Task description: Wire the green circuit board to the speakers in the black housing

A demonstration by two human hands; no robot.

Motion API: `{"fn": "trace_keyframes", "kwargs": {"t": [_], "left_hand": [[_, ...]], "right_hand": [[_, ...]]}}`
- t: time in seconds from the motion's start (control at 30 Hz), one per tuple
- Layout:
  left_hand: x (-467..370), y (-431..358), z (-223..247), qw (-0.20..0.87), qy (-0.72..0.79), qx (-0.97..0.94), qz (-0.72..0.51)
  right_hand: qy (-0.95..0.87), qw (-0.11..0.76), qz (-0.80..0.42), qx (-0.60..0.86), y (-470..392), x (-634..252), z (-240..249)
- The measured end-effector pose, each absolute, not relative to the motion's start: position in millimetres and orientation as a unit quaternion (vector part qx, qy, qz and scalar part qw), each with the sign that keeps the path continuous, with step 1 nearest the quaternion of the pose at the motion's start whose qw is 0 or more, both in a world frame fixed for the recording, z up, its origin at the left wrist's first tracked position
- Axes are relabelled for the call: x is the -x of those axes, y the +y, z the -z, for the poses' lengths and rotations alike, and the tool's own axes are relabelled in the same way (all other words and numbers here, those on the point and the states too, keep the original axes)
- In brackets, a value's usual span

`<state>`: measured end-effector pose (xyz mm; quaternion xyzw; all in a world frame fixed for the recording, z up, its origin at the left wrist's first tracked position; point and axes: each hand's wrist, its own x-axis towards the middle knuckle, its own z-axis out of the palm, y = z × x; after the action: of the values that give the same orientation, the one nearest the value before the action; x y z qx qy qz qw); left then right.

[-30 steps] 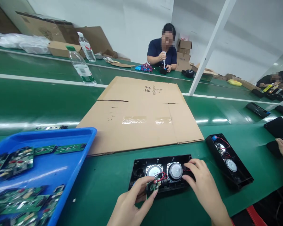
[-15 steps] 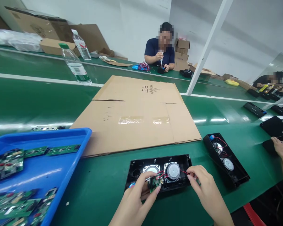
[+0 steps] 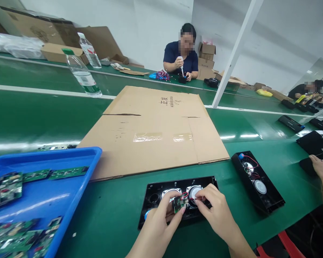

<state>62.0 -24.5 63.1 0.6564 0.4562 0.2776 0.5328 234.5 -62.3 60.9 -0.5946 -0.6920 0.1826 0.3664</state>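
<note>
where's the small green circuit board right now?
Head view, bottom centre: the small green circuit board is pinched in the left hand over the open black speaker housing, with the right hand touching its red wires beside it.

Bright, even overhead light — white glare streaks lie across the green conveyor belt (image 3: pixel 29 122). Shadows are faint. Wide-angle distortion bends the edges; distant faces are blurred.

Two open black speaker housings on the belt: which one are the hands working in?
The near housing, lying crosswise; left hand holds a small circuit board there, right hand beside it. The other housing lies untouched, angled, to the right.
</note>
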Motion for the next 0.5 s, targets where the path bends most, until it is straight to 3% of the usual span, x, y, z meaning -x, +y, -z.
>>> {"fn": "trace_keyframes", "kwargs": {"t": [0.2, 0.5], "left_hand": [[-64.0, -24.6, -55.9, 0.468, 0.468, -0.705, -0.256], [-63.0, -26.6, -53.6, 0.455, 0.460, -0.714, -0.267]], "right_hand": [[-0.753, 0.317, -0.067, 0.573, -63.8, -230.2, -54.9], [-0.788, 0.286, 0.009, 0.544, -61.7, -228.8, -51.5]]}}
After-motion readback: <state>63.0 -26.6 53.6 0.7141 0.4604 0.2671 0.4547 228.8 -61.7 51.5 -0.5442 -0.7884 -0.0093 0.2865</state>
